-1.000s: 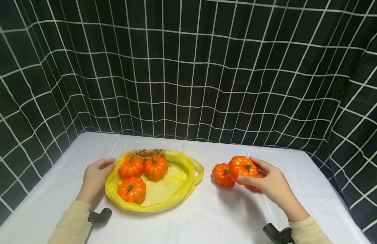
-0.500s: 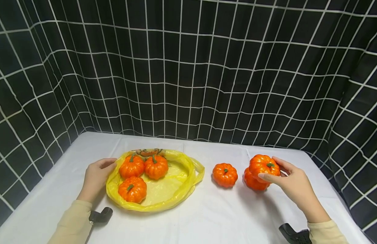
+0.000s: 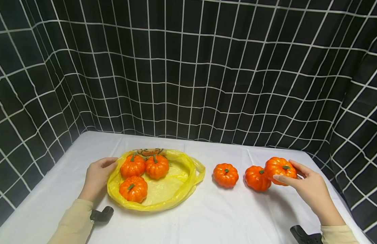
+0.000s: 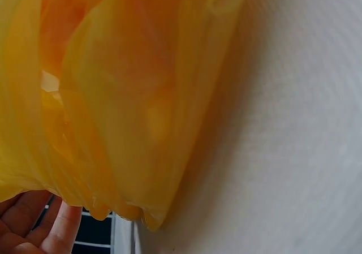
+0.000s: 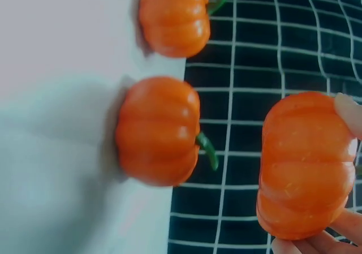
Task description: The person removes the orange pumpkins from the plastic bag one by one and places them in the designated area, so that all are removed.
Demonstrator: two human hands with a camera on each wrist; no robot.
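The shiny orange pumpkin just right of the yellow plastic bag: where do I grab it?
Hold the shiny orange pumpkin by its round sides, coming from above, I'd say. It sits upright, apart from the yellow plastic bag and the next orange pumpkin, so both sides look reachable. Its green stem looks too short to grip.

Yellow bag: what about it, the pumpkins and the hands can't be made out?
- Left wrist: bagged pumpkins, veiled by the bag.
- Left wrist: whether the left hand grips the bag, which covers the finger ends.
- Right wrist: held pumpkin, its stem mostly cut off by the right edge.
- Head: the bag's print, too small to read.
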